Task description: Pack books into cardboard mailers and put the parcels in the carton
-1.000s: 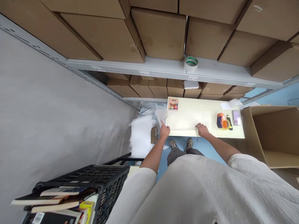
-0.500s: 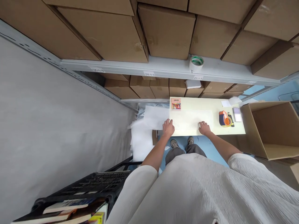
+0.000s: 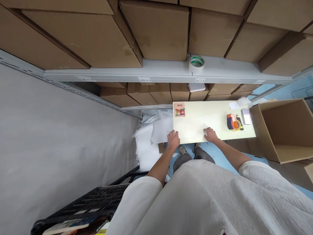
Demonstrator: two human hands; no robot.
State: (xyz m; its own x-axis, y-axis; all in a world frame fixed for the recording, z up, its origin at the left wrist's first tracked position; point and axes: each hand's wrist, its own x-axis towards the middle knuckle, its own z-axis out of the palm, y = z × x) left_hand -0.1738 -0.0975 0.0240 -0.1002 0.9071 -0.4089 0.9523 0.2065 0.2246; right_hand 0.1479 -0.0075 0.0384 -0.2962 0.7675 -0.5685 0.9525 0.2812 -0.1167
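Note:
A thin white sheet [image 3: 195,125] lies flat along a pale yellow table [image 3: 215,107]; its left part hangs over the table's left edge. My left hand [image 3: 173,139] rests on the sheet at the table's front left corner, fingers curled on it. My right hand [image 3: 210,134] presses flat on the sheet near the front edge, fingers spread. A small colourful book [image 3: 179,110] lies at the table's back left. An orange and blue tape dispenser [image 3: 233,121] sits to the right.
A stack of white sheets [image 3: 146,147] lies on the floor left of the table. An open cardboard box [image 3: 281,130] stands at the right. Shelves with cardboard boxes rise behind, with a tape roll [image 3: 197,63] on one. A black crate [image 3: 93,205] with books is at lower left.
My left hand drew a white sheet from the left pile over onto the table and came to the table's front left corner. My right hand stayed pressed on the sheet.

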